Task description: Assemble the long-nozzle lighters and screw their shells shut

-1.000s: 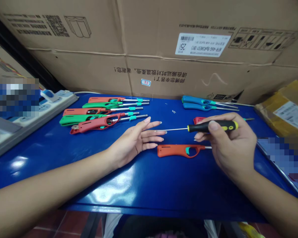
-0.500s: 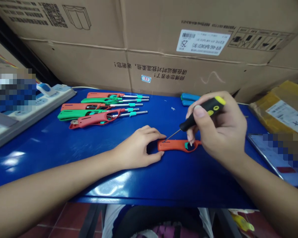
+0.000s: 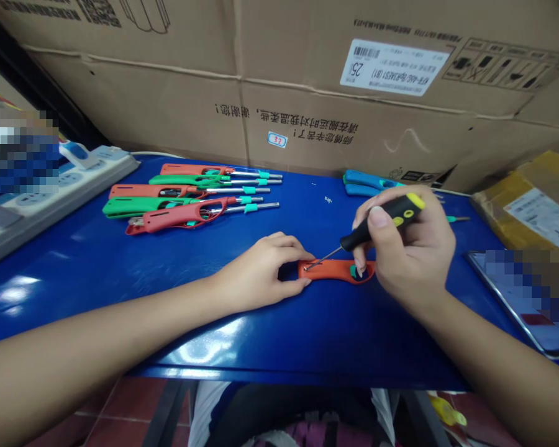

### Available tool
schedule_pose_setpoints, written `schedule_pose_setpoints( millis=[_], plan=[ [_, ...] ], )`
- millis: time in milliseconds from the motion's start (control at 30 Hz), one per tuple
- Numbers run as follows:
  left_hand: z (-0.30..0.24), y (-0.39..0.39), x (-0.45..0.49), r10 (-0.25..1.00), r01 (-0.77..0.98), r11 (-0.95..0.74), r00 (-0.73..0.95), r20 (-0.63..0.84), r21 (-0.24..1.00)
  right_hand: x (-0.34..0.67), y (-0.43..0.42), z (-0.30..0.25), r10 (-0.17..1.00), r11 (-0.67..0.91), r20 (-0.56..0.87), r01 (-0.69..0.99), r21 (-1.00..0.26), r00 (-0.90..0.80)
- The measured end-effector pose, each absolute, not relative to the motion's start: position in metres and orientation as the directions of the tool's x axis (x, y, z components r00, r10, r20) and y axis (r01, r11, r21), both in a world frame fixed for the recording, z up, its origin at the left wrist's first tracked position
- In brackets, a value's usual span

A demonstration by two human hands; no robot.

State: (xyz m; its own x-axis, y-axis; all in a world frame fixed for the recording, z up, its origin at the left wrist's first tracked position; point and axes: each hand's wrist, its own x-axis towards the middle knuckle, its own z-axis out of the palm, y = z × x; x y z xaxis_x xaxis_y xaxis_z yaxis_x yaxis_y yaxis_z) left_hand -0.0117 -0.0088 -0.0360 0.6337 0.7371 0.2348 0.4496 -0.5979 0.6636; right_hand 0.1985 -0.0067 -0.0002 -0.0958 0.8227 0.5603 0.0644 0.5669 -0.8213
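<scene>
An orange lighter (image 3: 333,270) with a long handle and a green trigger lies on the blue table, its barrel hidden behind my right hand. At its left end, the thumb and fingers of my left hand (image 3: 265,273) grip it from both sides. My right hand (image 3: 417,245) is closed round the black-and-yellow handle of a screwdriver (image 3: 361,233). The screwdriver slants down to the left, with its tip at the lighter's left end, where a small shiny spot shows. Fingertips of my right hand hang close to the trigger.
Several red and green lighters (image 3: 184,214) lie together at the back left, beside a white power strip (image 3: 93,162). Blue lighters (image 3: 370,184) lie at the back right. A cardboard box (image 3: 289,93) walls the rear. A yellow package (image 3: 535,198) and a phone (image 3: 507,301) are at right.
The view has shifted slightly. The screwdriver tip sits a little nearer the lighter's left end, and my right hand has tilted, showing more of the blue lighters. Both grips stay the same.
</scene>
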Motion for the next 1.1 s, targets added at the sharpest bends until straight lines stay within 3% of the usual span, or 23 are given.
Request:
schedule_pose_setpoints(
  millis=[800,1100],
  plan=[
    [-0.0380,-0.0097,-0.0119,0.737,0.458,-0.609,0.629,0.248,0.648,0.1998,-0.0001,-0.0049,0.857,0.515,0.513,0.063,-0.855,-0.045],
    [-0.0379,-0.0092,-0.0115,0.744,0.457,-0.598,0.622,0.244,0.659,0.2021,-0.0013,-0.0059,0.829,0.560,0.557,0.072,-0.825,-0.058]
  ],
)
